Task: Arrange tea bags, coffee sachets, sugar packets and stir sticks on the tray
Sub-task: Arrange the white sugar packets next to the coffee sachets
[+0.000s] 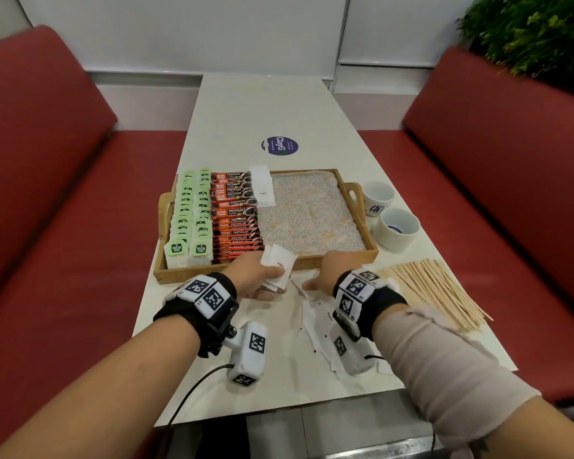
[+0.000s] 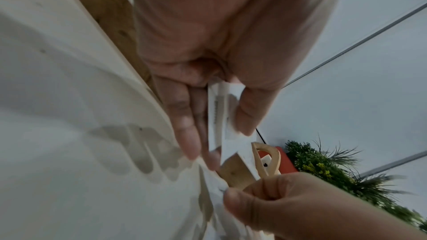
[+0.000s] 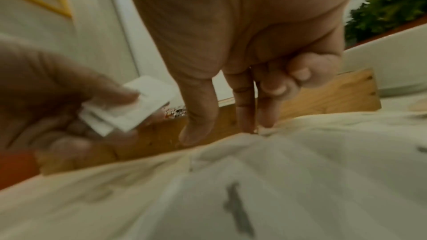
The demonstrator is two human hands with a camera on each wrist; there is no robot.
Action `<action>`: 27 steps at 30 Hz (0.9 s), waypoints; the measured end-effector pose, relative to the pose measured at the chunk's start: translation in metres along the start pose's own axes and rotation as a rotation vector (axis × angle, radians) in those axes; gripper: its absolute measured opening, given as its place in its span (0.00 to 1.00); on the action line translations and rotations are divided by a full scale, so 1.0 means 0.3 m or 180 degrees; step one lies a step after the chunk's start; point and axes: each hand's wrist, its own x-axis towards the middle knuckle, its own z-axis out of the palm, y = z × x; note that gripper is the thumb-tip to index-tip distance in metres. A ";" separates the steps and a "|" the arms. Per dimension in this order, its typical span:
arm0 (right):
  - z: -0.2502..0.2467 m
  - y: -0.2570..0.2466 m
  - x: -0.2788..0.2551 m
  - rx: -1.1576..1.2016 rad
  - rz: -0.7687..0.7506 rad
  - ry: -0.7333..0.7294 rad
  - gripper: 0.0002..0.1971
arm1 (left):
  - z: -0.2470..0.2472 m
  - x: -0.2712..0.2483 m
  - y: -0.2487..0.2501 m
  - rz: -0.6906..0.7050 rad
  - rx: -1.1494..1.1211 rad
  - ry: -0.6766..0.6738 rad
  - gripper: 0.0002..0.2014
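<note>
1. Nearest on the counter (image 1: pixel 212 385), at 6 o'clock from the tray, lie loose sugar packets (image 1: pixel 315 321), one reading "Sugar".
2. The right hand (image 1: pixel 322 276) reaches down onto this pile. Only the right wrist view shows its thumb and two fingers (image 3: pixel 245 105) tipped onto a packet while the other two fingers curl in; whether it already grasps one I cannot tell.
3. The left hand (image 1: pixel 257 276) grasps a small fan of held packets (image 1: pixel 280 265), one printed "Sugar". The left wrist view alone shows them edge-on, pinched between thumb and fingers (image 2: pixel 184 116).
4. At 3 o'clock from the hands, a spread of wooden stir sticks (image 1: pixel 434 293) lies on the counter.
5. The wooden tray (image 1: pixel 362 256) holds, at its 9 o'clock side, two rows of green-tagged tea bags (image 1: pixel 193 213), the nearest tags reading "McCoy Teas".
6. Beside them runs a row of coffee sachets (image 1: pixel 237 217) marked "Great Taste Premium Classic".
7. One "Sugar" packet on the tray (image 1: pixel 264 187) lies at 12 o'clock.
8. Two white cups (image 1: pixel 388 210) stand at 3 o'clock off the tray.
9. Farthest, a round blue sticker (image 1: pixel 279 146) reads "ClayG".
</note>
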 end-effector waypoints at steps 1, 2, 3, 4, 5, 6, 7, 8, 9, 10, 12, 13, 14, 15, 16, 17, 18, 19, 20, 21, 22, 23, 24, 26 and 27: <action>0.014 -0.006 -0.001 -0.0108 0.0006 -0.0007 0.24 | 0.000 0.002 -0.004 0.0013 0.0013 0.0030 0.11; 0.026 -0.011 -0.001 -0.0196 0.0001 -0.0021 0.24 | -0.001 0.004 -0.007 0.0024 0.0025 0.0049 0.10; 0.033 -0.016 -0.002 -0.0246 -0.0001 -0.0039 0.24 | -0.002 0.006 -0.009 0.0025 0.0016 0.0063 0.10; 0.038 -0.023 0.002 -0.0235 0.0008 -0.0051 0.24 | -0.004 0.007 -0.010 0.0025 -0.0019 0.0076 0.09; 0.040 -0.029 0.003 -0.0202 0.0023 -0.0055 0.23 | -0.007 0.008 -0.010 0.0029 -0.0053 0.0086 0.09; 0.040 -0.036 0.002 -0.0189 0.0035 -0.0062 0.21 | -0.011 0.011 -0.011 0.0037 -0.0074 0.0099 0.10; 0.040 -0.042 -0.001 -0.0212 0.0030 -0.0068 0.20 | -0.014 0.011 -0.010 0.0042 -0.0093 0.0116 0.10; 0.041 -0.048 -0.003 -0.0250 0.0011 -0.0063 0.19 | -0.017 0.012 -0.008 0.0049 -0.0124 0.0128 0.10; 0.041 -0.053 -0.004 -0.0265 -0.0019 -0.0061 0.18 | -0.021 0.010 -0.006 0.0062 -0.0150 0.0129 0.10; 0.041 -0.057 -0.005 -0.0214 -0.0054 -0.0051 0.17 | -0.026 0.011 -0.003 0.0081 -0.0163 0.0127 0.10; 0.036 -0.065 -0.003 0.0065 -0.0076 -0.0041 0.19 | -0.038 0.016 0.003 0.0126 -0.0189 0.0143 0.10; 0.032 -0.069 0.001 0.0208 -0.0090 -0.0036 0.20 | -0.043 0.020 0.007 0.0155 -0.0215 0.0159 0.09; 0.025 -0.076 0.005 0.0322 -0.0112 -0.0042 0.22 | -0.050 0.022 0.012 0.0189 -0.0244 0.0186 0.09; 0.018 -0.081 0.009 0.0420 -0.0128 -0.0089 0.22 | -0.056 0.024 0.018 0.0224 -0.0278 0.0226 0.08; 0.007 -0.085 0.015 0.0513 -0.0154 -0.0156 0.21 | -0.062 0.029 0.024 0.0261 -0.0300 0.0277 0.09; -0.005 -0.088 0.023 0.0610 -0.0204 -0.0222 0.19 | -0.069 0.034 0.029 0.0306 -0.0324 0.0342 0.10; -0.019 -0.089 0.028 0.0725 -0.0285 -0.0252 0.17 | -0.076 0.038 0.035 0.0350 -0.0349 0.0413 0.12; -0.034 -0.088 0.036 0.0885 -0.0371 -0.0247 0.14 | -0.083 0.043 0.041 0.0397 -0.0393 0.0484 0.13; -0.052 -0.087 0.043 0.1099 -0.0455 -0.0197 0.11 | -0.091 0.051 0.047 0.0441 -0.0442 0.0557 0.14; -0.070 -0.087 0.051 0.1339 -0.0520 -0.0127 0.09 | -0.101 0.060 0.052 0.0481 -0.0464 0.0633 0.15; -0.090 -0.089 0.061 0.1561 -0.0558 -0.0041 0.09 | -0.112 0.070 0.058 0.0509 -0.0445 0.0718 0.15; -0.108 -0.091 0.077 0.1750 -0.0562 0.0024 0.10 | -0.123 0.078 0.065 0.0541 -0.0428 0.0801 0.14; -0.124 -0.096 0.092 0.1925 -0.0543 0.0073 0.11 | -0.134 0.086 0.073 0.0575 -0.0437 0.0873 0.14; -0.153 -0.106 0.129 0.2175 -0.0452 0.0091 0.11 | -0.156 0.108 0.089 0.0622 -0.0507 0.1004 0.13; -0.164 -0.112 0.150 0.2263 -0.0413 0.0104 0.12 | -0.165 0.121 0.098 0.0645 -0.0550 0.1064 0.13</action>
